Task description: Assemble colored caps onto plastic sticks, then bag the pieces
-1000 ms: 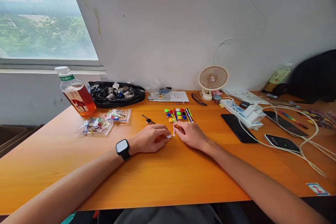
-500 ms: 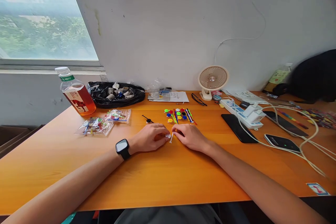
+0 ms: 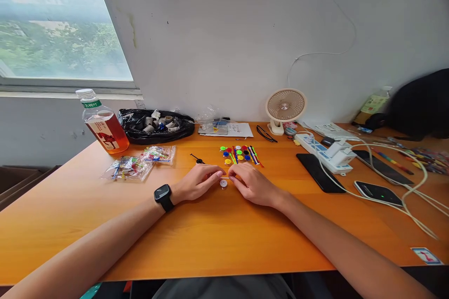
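My left hand point(image 3: 197, 182), with a black smartwatch point(image 3: 163, 195) on its wrist, and my right hand point(image 3: 251, 185) rest on the orange table point(image 3: 217, 238), fingertips almost meeting. Both are closed in a pinch, and a thin white stick point(image 3: 225, 177) lies level between the fingertips. A small white round disc point(image 3: 223, 183) lies on the table just below them, free of both hands. Just beyond the hands is a cluster of small coloured discs and sticks point(image 3: 240, 153). A small black stick-and-disc piece point(image 3: 198, 159) lies to its left.
Two clear bags of coloured parts point(image 3: 128, 168) point(image 3: 158, 153), a tea bottle point(image 3: 101, 124) and a black bag of scraps point(image 3: 154, 126) are at the left. A small fan point(image 3: 285, 107), glasses point(image 3: 265, 133), a power strip point(image 3: 329, 150), cables and phones point(image 3: 317, 168) point(image 3: 377, 191) fill the right.
The white disc has left my left fingers and now lies on the table. The white stick has turned from slanting to level between both hands' fingertips.
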The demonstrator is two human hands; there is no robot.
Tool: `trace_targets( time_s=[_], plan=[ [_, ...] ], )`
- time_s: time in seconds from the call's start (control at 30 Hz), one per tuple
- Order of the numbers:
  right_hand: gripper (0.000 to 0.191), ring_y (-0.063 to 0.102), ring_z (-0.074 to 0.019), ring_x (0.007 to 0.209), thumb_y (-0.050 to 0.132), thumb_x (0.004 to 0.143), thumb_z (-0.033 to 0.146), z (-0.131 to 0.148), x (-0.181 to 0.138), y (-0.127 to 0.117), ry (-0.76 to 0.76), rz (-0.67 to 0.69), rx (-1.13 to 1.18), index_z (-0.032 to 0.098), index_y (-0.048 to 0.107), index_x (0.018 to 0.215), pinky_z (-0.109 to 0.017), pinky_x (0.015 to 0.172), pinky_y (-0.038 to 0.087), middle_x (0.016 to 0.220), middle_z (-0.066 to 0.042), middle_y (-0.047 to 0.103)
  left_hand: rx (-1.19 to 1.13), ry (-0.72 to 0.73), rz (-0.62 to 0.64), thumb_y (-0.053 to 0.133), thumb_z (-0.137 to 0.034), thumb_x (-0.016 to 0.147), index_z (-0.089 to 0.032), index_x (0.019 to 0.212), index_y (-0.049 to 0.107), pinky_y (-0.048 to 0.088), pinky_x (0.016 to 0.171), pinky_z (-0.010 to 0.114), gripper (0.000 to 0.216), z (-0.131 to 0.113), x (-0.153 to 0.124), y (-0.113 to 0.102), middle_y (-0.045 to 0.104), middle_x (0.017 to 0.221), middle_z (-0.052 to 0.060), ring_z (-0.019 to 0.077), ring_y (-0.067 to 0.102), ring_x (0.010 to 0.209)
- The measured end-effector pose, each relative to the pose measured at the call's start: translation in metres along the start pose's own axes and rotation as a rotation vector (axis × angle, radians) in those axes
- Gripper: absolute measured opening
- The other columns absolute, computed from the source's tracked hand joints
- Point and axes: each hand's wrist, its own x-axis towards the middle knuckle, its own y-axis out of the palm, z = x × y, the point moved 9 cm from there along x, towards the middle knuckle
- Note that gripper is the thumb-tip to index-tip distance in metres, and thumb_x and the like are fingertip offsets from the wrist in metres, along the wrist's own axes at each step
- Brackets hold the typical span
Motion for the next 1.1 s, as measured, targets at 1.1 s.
trace_targets(
  time_s=[1.1],
  plan=[
    [0.017, 0.06, -0.0173, 0.09, 0.061, 0.099, 0.013, 0.001, -0.001, 0.008, -0.109, -0.081, 0.323, 0.02, 0.063, 0.084, -0.029, 0.081, 0.049, 0.101, -0.006, 0.06, -0.004, 0.02, 0.023, 0.065, -0.029, 0.101, -0.02, 0.099, 0.075, 0.044, 0.063, 0.025, 0.013, 0.008, -0.001, 0.015, 0.072, 0.081, 0.002, 0.0118, 0.057, 0.063]
  ],
)
